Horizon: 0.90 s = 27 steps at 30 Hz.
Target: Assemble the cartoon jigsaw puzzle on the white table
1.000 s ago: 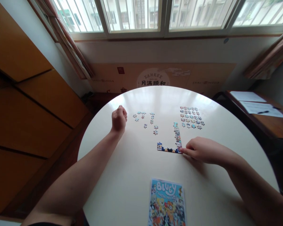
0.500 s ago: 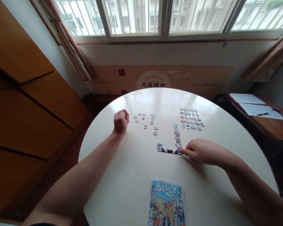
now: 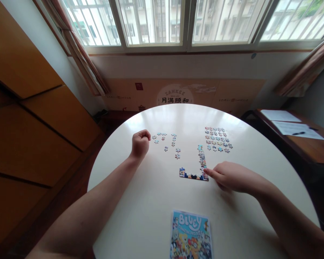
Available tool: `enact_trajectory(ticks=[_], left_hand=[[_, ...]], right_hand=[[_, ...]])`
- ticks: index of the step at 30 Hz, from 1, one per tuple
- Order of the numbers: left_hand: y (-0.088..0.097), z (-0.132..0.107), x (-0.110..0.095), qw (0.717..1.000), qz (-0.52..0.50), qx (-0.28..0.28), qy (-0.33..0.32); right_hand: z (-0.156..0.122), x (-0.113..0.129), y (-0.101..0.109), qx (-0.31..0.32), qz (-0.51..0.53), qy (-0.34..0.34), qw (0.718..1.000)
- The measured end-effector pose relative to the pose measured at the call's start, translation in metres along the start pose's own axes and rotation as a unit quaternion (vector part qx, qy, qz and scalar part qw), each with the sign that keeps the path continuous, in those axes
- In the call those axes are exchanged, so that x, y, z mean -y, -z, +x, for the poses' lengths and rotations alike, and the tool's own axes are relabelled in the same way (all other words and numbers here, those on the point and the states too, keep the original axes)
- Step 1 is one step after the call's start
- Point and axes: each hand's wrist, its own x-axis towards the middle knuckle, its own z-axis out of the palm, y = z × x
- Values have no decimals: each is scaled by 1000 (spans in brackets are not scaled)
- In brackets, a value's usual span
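My left hand (image 3: 140,144) is closed in a fist at the table's left side, just left of several loose jigsaw pieces (image 3: 163,138); nothing shows in it. With its index finger stretched out and the other fingers curled, my right hand (image 3: 230,175) touches the joined puzzle section (image 3: 193,176) on its right side. That section forms an L or J shape: a bottom row, a taller right column and a short left end. Several more jigsaw pieces (image 3: 218,137) lie in rows behind my right hand.
A Bluey picture sheet (image 3: 191,235) lies near me on the round white table (image 3: 140,216). Papers (image 3: 297,129) and a pen rest on a brown desk at the right. Beyond the table stand a printed panel and a window; orange-brown cabinets (image 3: 29,133) are at the left.
My right index fingertip has moved slightly up from the puzzle's lower right corner along the right column. The view has tilted a little; my left fist stays closed.
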Motion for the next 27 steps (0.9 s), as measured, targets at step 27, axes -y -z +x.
enact_trajectory(ticks=[27], left_hand=[[-16,-8,5,920,307,100,-221]], right_hand=[[27,-28,1,-557,92,130,815]])
